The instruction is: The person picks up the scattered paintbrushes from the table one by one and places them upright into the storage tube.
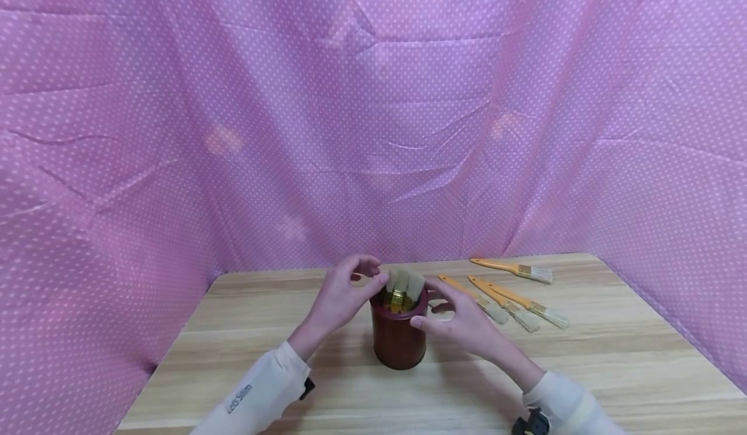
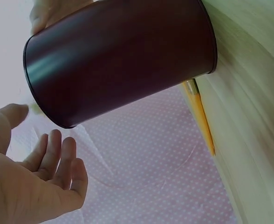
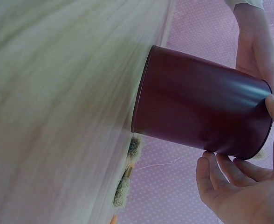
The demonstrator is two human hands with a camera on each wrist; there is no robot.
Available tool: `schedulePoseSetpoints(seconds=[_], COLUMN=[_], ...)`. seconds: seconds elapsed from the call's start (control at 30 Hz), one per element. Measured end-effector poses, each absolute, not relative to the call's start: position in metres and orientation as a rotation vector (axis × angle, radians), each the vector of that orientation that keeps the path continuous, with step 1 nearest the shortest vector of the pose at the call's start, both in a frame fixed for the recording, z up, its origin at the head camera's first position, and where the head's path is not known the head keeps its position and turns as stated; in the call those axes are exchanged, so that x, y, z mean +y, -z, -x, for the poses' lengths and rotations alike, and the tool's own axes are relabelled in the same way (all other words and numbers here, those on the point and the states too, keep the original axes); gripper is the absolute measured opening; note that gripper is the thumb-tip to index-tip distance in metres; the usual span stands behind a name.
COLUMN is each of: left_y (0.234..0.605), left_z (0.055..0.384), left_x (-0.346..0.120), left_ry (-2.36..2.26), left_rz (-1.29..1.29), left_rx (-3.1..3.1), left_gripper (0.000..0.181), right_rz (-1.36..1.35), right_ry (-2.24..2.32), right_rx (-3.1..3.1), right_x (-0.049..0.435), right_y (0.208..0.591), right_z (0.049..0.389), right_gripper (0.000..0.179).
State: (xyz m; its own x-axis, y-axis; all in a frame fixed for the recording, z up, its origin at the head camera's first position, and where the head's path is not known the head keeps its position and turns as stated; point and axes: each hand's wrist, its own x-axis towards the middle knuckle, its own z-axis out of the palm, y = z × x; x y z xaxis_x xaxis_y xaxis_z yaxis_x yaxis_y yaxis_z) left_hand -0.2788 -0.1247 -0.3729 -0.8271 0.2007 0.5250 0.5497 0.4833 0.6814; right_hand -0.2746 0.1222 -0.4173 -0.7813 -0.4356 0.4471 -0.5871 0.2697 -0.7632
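Note:
A dark red-brown cylindrical container [image 1: 399,344] stands upright on the table, with several paintbrushes [image 1: 403,287] inside, bristles up and gold ferrules at the rim. My right hand [image 1: 467,321] grips its upper right side, thumb at the near rim and fingers on the side wall [image 3: 202,102]. To the left of the rim is my left hand [image 1: 341,295], its thumb tip close by the bristles. In the left wrist view, the left hand [image 2: 39,172] has loosely bent fingers, apart from the container wall [image 2: 123,60], and nothing in them.
Right of the container, several orange-handled paintbrushes lie on the wooden table [image 1: 257,344], one brush [image 1: 508,268] near the back edge and others such as this brush [image 1: 533,306] grouped closer. Pink dotted cloth [image 1: 373,130] hangs behind and at both sides.

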Motion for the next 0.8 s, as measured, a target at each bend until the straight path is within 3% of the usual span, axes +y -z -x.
schedulePoseSetpoints(seconds=[0.47,0.8], left_y=[0.403,0.411], left_z=[0.288,0.288], left_x=[-0.131,-0.131], left_ry=[1.399,1.549], left_rz=[0.922,0.922], left_rx=[-2.639,-2.596], left_gripper=[0.085,0.082], right_rz=[-0.991,-1.041], right_ry=[-1.538,-1.579], right_rx=[-2.387,-2.412], right_x=[0.123,0.126], right_y=[0.417,0.392], right_z=[0.273,0.253], right_gripper=[0.066,0.064])
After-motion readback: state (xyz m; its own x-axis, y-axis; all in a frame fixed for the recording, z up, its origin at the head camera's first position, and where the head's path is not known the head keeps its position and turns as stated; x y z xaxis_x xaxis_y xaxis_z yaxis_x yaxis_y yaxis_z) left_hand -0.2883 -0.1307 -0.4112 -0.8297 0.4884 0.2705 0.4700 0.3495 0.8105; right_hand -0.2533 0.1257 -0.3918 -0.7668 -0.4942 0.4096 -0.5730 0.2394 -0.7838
